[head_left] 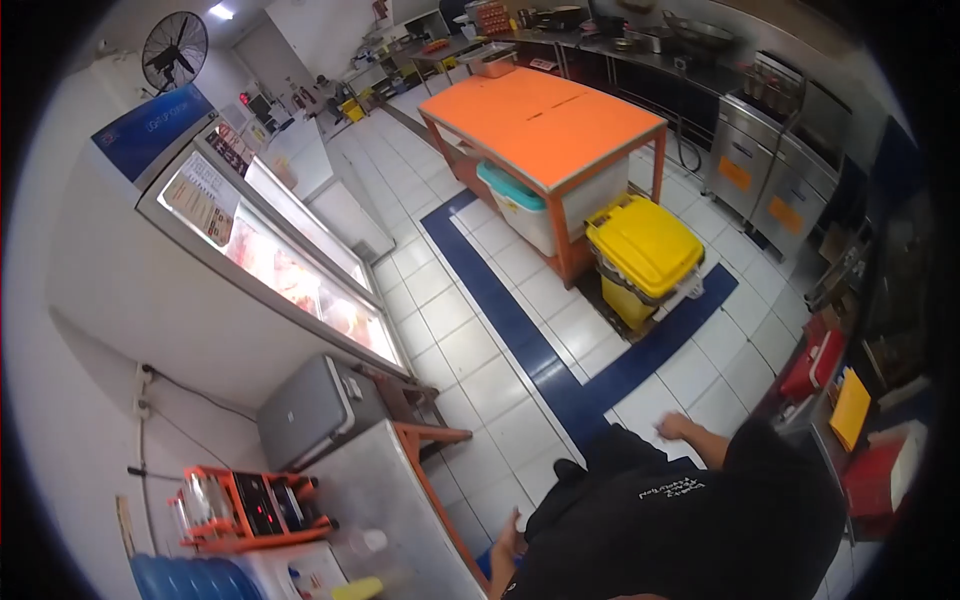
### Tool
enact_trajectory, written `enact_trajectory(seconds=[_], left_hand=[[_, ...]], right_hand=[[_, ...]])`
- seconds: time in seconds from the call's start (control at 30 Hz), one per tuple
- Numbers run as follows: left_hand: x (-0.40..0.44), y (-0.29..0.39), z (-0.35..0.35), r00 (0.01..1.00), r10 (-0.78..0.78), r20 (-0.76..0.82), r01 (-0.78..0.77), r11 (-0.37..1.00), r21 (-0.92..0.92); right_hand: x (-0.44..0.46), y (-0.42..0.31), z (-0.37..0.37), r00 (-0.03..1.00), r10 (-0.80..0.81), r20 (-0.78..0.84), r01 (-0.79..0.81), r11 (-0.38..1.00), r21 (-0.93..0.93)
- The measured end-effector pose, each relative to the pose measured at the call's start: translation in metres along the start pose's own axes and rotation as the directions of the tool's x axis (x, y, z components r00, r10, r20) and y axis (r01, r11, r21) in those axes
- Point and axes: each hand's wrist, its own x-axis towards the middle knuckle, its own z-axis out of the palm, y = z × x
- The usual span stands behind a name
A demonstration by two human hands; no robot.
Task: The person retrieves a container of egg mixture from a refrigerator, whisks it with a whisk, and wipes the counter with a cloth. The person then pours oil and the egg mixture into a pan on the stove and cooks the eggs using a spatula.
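Viewing our hands apart, left hand (pixel 509 543) near the steel-topped table (pixel 385 475), right hand (pixel 677 426) above white floor tiles (pixel 642 403), yellow-lidded bin (pixel 648 240) farther ahead beside the orange-topped table (pixel 540 112), finger opening we cannot tell.

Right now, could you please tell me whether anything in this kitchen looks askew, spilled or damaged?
No spill or damage stands out. The untidiest spot is the yellow bin beside the orange-topped table: what looks like a crumpled liner bunches out below its lid instead of lying neat.
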Motion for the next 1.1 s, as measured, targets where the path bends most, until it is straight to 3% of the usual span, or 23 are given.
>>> enact_trajectory(seconds=[0.03, 0.07, 0.1, 0.2, 0.23, 0.3, 0.4, 0.47, 0.5, 0.57, 0.6, 0.63, 0.67, 0.7, 0.73, 0.77, 0.8, 0.83, 0.9, 0.93, 1.0, 1.07, 1.1], left_hand=[[0.016, 0.068, -0.012, 0.998, 0.051, 0.024, -0.053, 0.993, 0.103], [0.045, 0.14, -0.032, 0.985, 0.121, 0.122, -0.154, 0.934, 0.322], [0.049, 0.206, -0.035, 0.926, 0.37, 0.079, -0.373, 0.861, 0.346], [0.012, 0.4, -0.042, 0.838, 0.531, 0.127, -0.546, 0.804, 0.235], [0.004, 0.44, -0.043, 0.838, 0.54, 0.075, -0.544, 0.818, 0.188], [0.006, 0.515, -0.043, 0.78, 0.623, 0.051, -0.615, 0.75, 0.243], [0.075, 0.554, -0.061, 0.815, 0.573, -0.089, -0.564, 0.819, 0.104], [0.139, 0.555, -0.077, 0.841, 0.511, -0.178, -0.515, 0.857, 0.031], [0.171, 0.535, -0.083, 0.854, 0.48, -0.199, -0.471, 0.877, 0.093], [0.23, 0.477, -0.095, 0.884, 0.455, -0.104, -0.345, 0.787, 0.511], [0.222, 0.462, -0.08, 0.916, 0.372, -0.149, -0.271, 0.849, 0.454], [0.208, 0.454, -0.063, 0.941, 0.27, -0.203, -0.201, 0.93, 0.306], [0.199, 0.454, -0.047, 0.952, 0.192, -0.237, -0.153, 0.973, 0.174], [0.195, 0.459, -0.032, 0.957, 0.13, -0.258, -0.116, 0.991, 0.071], [0.195, 0.473, -0.021, 0.957, 0.094, -0.274, -0.099, 0.995, -0.006], [0.199, 0.491, -0.011, 0.956, 0.072, -0.284, -0.095, 0.993, -0.069], [0.209, 0.514, -0.003, 0.952, 0.068, -0.297, -0.106, 0.988, -0.114], [0.214, 0.538, 0.006, 0.95, 0.062, -0.306, -0.115, 0.981, -0.158], [0.231, 0.595, 0.015, 0.928, 0.129, -0.348, -0.207, 0.958, -0.197], [0.239, 0.623, 0.017, 0.909, 0.18, -0.377, -0.267, 0.944, -0.193], [0.267, 0.706, 0.0, 0.817, 0.352, -0.458, -0.462, 0.874, -0.152], [0.284, 0.8, -0.031, 0.676, 0.502, -0.54, -0.64, 0.762, -0.092], [0.261, 0.867, -0.042, 0.719, 0.412, -0.559, -0.591, 0.786, -0.182]], right_hand=[[0.011, 0.035, 0.026, 0.917, -0.049, 0.396, 0.073, 0.996, -0.047], [0.01, 0.042, 0.024, 0.86, 0.032, 0.51, -0.018, 0.999, -0.033], [0.016, 0.039, 0.012, 0.832, 0.112, 0.543, -0.123, 0.992, -0.017], [0.092, 0.021, -0.032, 0.782, 0.192, 0.593, -0.263, 0.964, 0.036], [0.124, 0.013, -0.046, 0.769, 0.195, 0.609, -0.281, 0.959, 0.047], [0.219, -0.012, -0.086, 0.78, 0.16, 0.605, -0.242, 0.969, 0.057], [0.395, -0.072, -0.156, 0.853, 0.015, 0.522, -0.043, 0.998, 0.04], [0.523, -0.148, -0.211, 0.905, -0.148, 0.399, 0.164, 0.986, -0.006], [0.588, -0.202, -0.247, 0.921, -0.258, 0.291, 0.279, 0.96, -0.031], [0.713, -0.345, -0.331, 0.876, -0.481, 0.032, 0.481, 0.877, 0.012], [0.784, -0.419, -0.359, 0.707, -0.68, -0.194, 0.7, 0.633, 0.331], [0.809, -0.519, -0.43, 0.737, -0.672, -0.075, 0.614, 0.618, 0.491], [0.821, -0.613, -0.505, 0.657, -0.748, -0.093, 0.71, 0.572, 0.411], [0.842, -0.694, -0.553, 0.645, -0.76, -0.08, 0.714, 0.562, 0.418], [0.867, -0.766, -0.588, 0.493, -0.844, -0.211, 0.826, 0.378, 0.418], [0.879, -0.833, -0.631, 0.374, -0.9, -0.223, 0.826, 0.213, 0.522], [0.886, -0.893, -0.663, 0.344, -0.896, -0.28, 0.842, 0.162, 0.515], [0.901, -0.946, -0.686, 0.248, -0.895, -0.371, 0.879, 0.046, 0.475], [0.947, -1.039, -0.706, 0.202, -0.811, -0.55, 0.956, 0.042, 0.289], [0.951, -1.062, -0.71, 0.201, -0.824, -0.529, 0.953, 0.039, 0.301], [0.96, -1.102, -0.735, 0.28, -0.866, -0.415, 0.784, -0.044, 0.62], [0.98, -1.12, -0.736, 0.311, -0.846, -0.434, 0.779, -0.035, 0.626], [0.996, -1.123, -0.735, 0.266, -0.859, -0.439, 0.819, -0.039, 0.572]])
